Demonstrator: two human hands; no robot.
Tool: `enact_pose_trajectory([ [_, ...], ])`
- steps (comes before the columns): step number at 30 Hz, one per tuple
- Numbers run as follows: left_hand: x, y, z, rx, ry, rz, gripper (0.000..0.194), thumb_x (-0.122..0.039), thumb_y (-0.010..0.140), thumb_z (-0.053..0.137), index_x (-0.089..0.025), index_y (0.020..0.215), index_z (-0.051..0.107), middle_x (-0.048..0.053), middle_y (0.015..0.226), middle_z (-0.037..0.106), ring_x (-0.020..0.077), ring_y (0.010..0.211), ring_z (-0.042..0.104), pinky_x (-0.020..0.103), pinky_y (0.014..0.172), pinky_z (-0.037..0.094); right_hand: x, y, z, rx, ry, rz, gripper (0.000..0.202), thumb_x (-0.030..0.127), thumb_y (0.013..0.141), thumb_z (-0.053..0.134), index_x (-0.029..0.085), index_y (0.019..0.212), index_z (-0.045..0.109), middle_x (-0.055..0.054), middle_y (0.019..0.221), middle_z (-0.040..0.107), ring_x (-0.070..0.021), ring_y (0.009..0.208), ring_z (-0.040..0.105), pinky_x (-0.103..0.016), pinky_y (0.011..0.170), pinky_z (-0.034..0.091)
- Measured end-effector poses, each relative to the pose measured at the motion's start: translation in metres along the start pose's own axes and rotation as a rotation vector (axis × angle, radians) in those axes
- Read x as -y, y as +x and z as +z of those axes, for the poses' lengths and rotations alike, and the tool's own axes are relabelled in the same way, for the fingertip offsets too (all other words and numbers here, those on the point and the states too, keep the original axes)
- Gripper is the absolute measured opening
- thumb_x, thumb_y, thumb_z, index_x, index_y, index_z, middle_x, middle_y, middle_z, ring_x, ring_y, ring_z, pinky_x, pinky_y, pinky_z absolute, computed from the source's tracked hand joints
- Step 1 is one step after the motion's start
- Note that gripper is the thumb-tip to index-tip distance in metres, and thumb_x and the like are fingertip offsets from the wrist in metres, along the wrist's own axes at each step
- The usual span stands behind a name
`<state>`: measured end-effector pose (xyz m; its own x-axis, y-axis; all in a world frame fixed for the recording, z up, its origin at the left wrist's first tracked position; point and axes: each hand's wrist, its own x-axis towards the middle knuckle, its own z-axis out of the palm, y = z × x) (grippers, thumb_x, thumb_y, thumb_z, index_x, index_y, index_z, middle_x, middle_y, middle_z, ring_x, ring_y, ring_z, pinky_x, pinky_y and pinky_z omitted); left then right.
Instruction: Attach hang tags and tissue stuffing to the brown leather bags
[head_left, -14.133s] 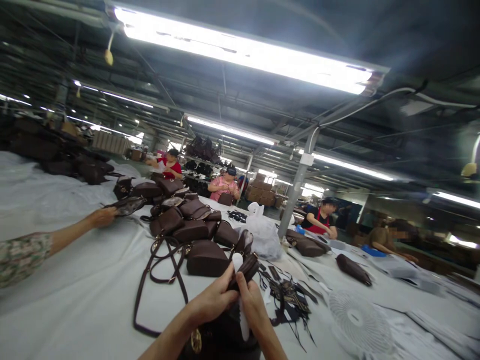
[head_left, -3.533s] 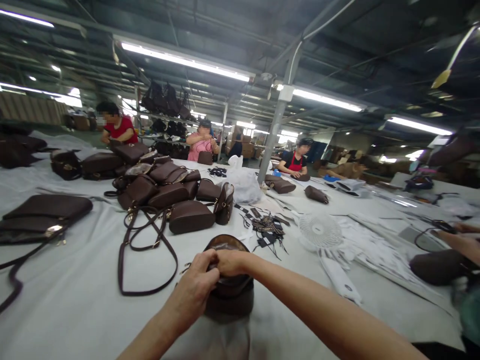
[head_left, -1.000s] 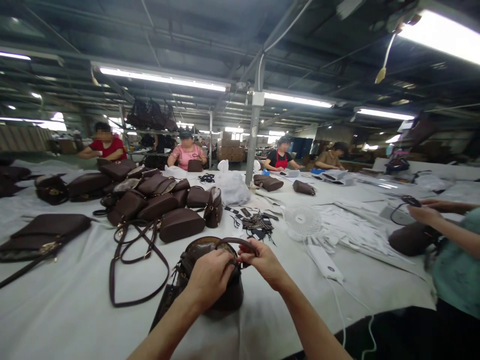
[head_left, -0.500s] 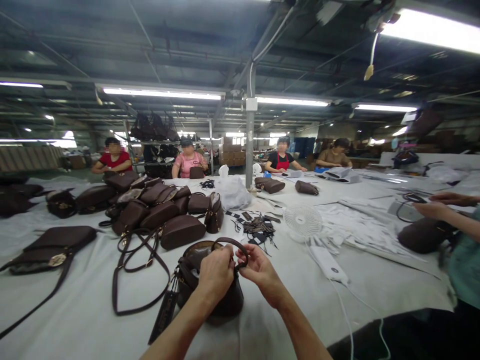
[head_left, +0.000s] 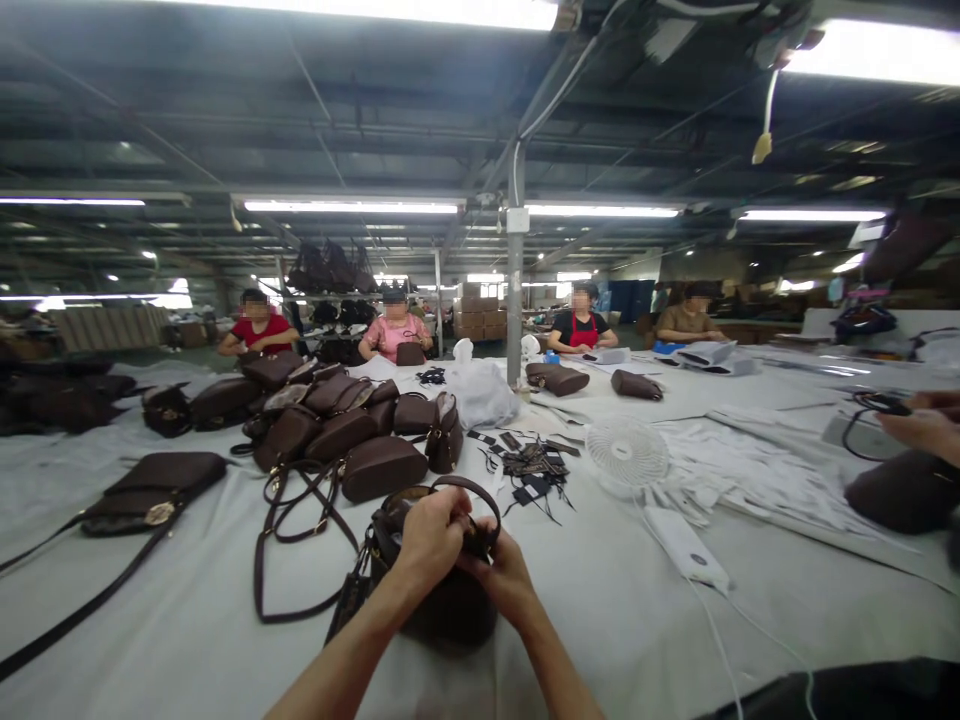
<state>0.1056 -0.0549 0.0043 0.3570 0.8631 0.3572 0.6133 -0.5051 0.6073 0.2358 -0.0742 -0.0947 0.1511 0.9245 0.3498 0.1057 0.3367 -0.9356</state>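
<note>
A dark brown handbag (head_left: 454, 618) with an arched top handle (head_left: 480, 489) sits on the white-covered table in front of me. My left hand (head_left: 429, 545) reaches over its opening, fingers curled and pinched at the upper rim inside the handle's arch. My right hand (head_left: 506, 572) is closed on the bag's right side, just below the handle's end; its fingertips are partly hidden. A dark hang tag (head_left: 349, 605) dangles at the bag's left. To the left lies a brown strap (head_left: 259, 570) in loops.
Several brown handbags (head_left: 382, 468) are heaped at left, with a flap bag (head_left: 154, 490) nearer. Black tags (head_left: 532, 465) lie beyond my hands. A white fan (head_left: 626, 455) and its white box (head_left: 686, 545) with cords stand right. A co-worker's hand (head_left: 919, 430) is at far right; others sit across.
My right hand has moved down and inward from the handle to the bag's side. My left hand stays at the rim. The view has shifted slightly left.
</note>
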Motion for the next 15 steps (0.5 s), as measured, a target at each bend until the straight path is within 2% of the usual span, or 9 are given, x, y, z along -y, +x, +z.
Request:
enact_pose_trajectory([
  [3,0.007,-0.004,-0.011,-0.046,0.045,0.009,0.017,-0.006,0.073,0.05,-0.02,0.073,0.06,-0.002,0.07,0.064,0.0143,0.071,0.057,0.023,0.066,0.037,-0.002,0.0,-0.008,-0.012,-0.103,0.034,0.019,0.022,0.062,0.069,0.021,0.072,0.052,0.006,0.065,0.053,-0.0151,0.066,0.046,-0.026,0.062,0.038],
  [7,0.013,-0.012,-0.022,-0.05,-0.022,0.03,0.016,-0.007,0.073,0.049,-0.02,0.07,0.057,-0.003,0.071,0.064,0.0142,0.072,0.057,0.023,0.066,0.038,0.003,-0.002,-0.013,0.039,-0.105,0.037,0.017,0.022,0.065,0.066,0.022,0.07,0.05,0.006,0.063,0.047,-0.0146,0.065,0.042,-0.026,0.061,0.034],
  [15,0.014,-0.017,-0.025,-0.038,-0.275,-0.019,0.013,-0.007,0.067,0.048,-0.019,0.065,0.051,-0.004,0.062,0.055,0.0136,0.065,0.053,0.023,0.063,0.038,0.01,-0.004,-0.03,0.091,-0.099,0.054,0.019,0.026,0.066,0.067,0.021,0.066,0.048,0.006,0.06,0.043,-0.0134,0.062,0.039,-0.025,0.059,0.031],
])
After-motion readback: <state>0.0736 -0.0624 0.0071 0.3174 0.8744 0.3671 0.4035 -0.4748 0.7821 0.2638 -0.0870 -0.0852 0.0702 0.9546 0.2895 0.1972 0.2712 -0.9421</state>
